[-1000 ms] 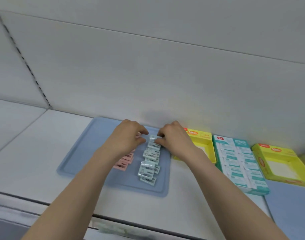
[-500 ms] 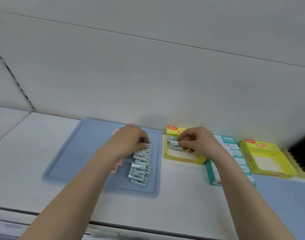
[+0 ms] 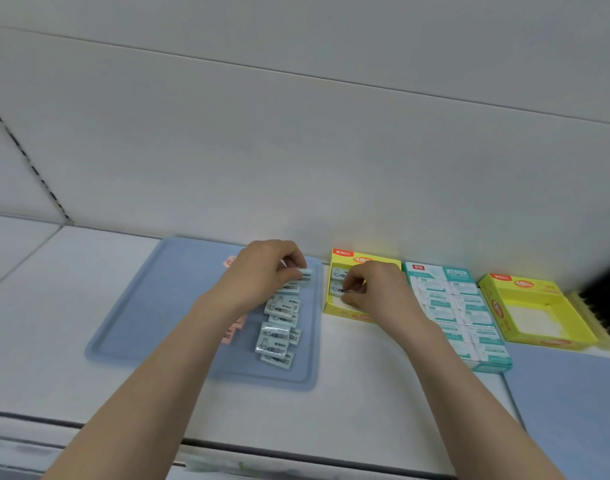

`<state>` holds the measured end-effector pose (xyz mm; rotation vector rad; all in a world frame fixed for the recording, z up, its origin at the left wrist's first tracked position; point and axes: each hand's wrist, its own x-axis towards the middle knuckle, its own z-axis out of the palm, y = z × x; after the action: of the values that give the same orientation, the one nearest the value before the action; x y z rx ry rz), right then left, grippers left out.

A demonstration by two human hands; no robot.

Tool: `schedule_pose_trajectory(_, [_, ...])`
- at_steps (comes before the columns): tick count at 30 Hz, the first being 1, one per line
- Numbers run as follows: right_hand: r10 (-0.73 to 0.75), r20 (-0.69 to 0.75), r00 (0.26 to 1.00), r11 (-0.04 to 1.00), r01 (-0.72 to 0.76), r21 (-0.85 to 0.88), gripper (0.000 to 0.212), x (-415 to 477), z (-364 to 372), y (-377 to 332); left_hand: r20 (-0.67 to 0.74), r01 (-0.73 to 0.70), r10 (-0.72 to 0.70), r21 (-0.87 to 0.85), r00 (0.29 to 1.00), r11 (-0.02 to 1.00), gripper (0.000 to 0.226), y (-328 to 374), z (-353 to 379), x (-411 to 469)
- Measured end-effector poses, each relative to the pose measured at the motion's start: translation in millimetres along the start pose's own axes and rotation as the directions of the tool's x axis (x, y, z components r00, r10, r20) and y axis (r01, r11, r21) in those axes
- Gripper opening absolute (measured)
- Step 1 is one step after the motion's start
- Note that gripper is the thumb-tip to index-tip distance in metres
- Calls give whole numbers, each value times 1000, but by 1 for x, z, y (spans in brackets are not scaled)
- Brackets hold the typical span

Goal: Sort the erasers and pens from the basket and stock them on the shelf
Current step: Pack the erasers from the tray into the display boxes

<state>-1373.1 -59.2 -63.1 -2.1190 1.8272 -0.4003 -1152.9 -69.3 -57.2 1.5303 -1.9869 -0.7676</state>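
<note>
Head view: I see the right hand (image 3: 376,292) pinching a pale eraser (image 3: 336,289) inside the yellow box (image 3: 352,258), just beside another, probably so the box fills in neat rows. Its long side runs left to right. The left hand (image 3: 262,271) grips a second eraser (image 3: 305,274) above the blue tray (image 3: 158,306), likely next in line.

person, two arms in view | left hand (image 3: 262,271): bare, over right half of the blue tray (image 3: 140,306) | right hand (image 3: 376,292): bare, just right of the blue tray | forearms: bare skin from wrist to view's lower edge
</note>
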Motion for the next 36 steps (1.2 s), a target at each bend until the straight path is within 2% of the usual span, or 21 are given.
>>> schedule_pose_trajectory(2, [3,-62,998,999,1,54,5,-3,-2,2,-3,0,-1,-80,1000,997,12,8,2,0])
schedule_pose_trajectory(4, [48,-117,992,957,-12,289,4,-6,-9,2,11,-17,19,-173,1000,985,16,17,6,2])
schedule_pose_trajectory(6, [86,-52,995,806,-39,590,3,-10,-16,-3,44,-26,39,-251,998,968,18,27,13,5])
schedule_pose_trajectory(8, [50,17,999,714,-47,699,7,-13,-18,-5,50,-31,47,-287,998,958,18,34,21,8])
schedule_pose_trajectory(10, [64,8,998,725,-52,687,11,-14,-17,1,22,-42,49,-239,999,970,19,37,25,9])
schedule_pose_trajectory(12, [144,-33,989,788,-95,608,9,-16,-19,13,22,-49,51,-78,998,996,25,34,26,7])
schedule_pose_trajectory(14, [181,-14,983,849,-149,507,7,-19,-20,22,84,-32,27,55,996,998,36,28,26,4])
schedule_pose_trajectory(17, [166,53,985,854,-171,491,7,-19,-15,19,150,-45,22,151,988,987,44,25,28,0])
schedule_pose_trajectory(23, [98,96,991,894,-130,428,7,-12,-8,10,142,-62,31,223,989,973,44,27,27,-2])
schedule_pose_trajectory(29, [104,63,993,899,-121,421,9,-11,-6,8,127,-91,67,195,990,976,43,24,29,-8])
schedule_pose_trajectory(32, [79,76,994,959,-97,266,6,-10,-4,4,140,-106,79,198,987,974,42,24,29,-7])
schedule_pose_trajectory(36, [48,62,997,990,-55,126,10,-5,-2,-1,145,-107,78,207,986,973,42,22,30,-6])
